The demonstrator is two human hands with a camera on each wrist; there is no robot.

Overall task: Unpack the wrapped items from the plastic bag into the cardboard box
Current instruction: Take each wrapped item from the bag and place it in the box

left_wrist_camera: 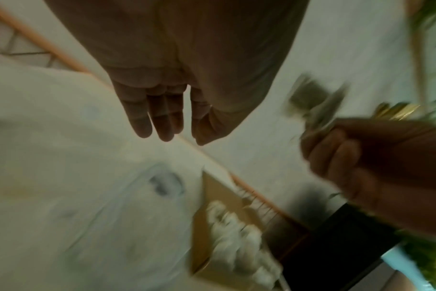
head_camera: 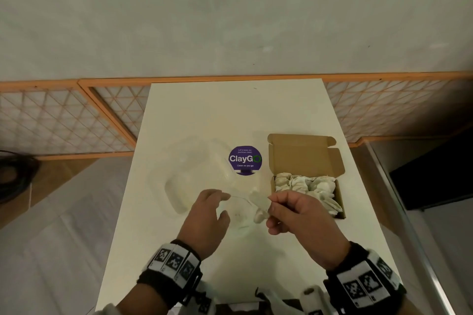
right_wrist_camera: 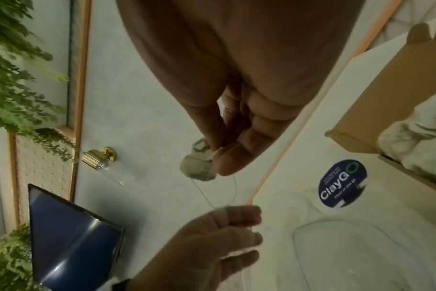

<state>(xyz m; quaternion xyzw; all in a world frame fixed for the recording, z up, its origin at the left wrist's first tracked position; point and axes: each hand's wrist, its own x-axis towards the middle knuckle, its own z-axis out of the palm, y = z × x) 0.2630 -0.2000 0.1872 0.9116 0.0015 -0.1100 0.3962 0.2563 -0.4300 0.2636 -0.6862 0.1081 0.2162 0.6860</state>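
Observation:
A clear plastic bag point(head_camera: 194, 174) lies crumpled on the white table point(head_camera: 230, 115), its mouth towards me. My right hand point(head_camera: 271, 203) pinches a small white wrapped item point(head_camera: 259, 208) between thumb and fingers just above the bag's mouth; the right wrist view shows the wrapped item point(right_wrist_camera: 198, 169) at the fingertips. My left hand point(head_camera: 222, 206) hovers at the bag's rim with relaxed, nearly straight fingers point(left_wrist_camera: 162, 126) and holds nothing. The open cardboard box point(head_camera: 304, 158) stands to the right with several wrapped items point(head_camera: 304, 184) inside.
A round purple ClayGo sticker point(head_camera: 245, 160) is stuck to the table between bag and box. The table's right edge runs close beside the box. An orange lattice railing point(head_camera: 64, 115) lies beyond the table's far end, and a dark screen point(right_wrist_camera: 70, 236) stands off to one side.

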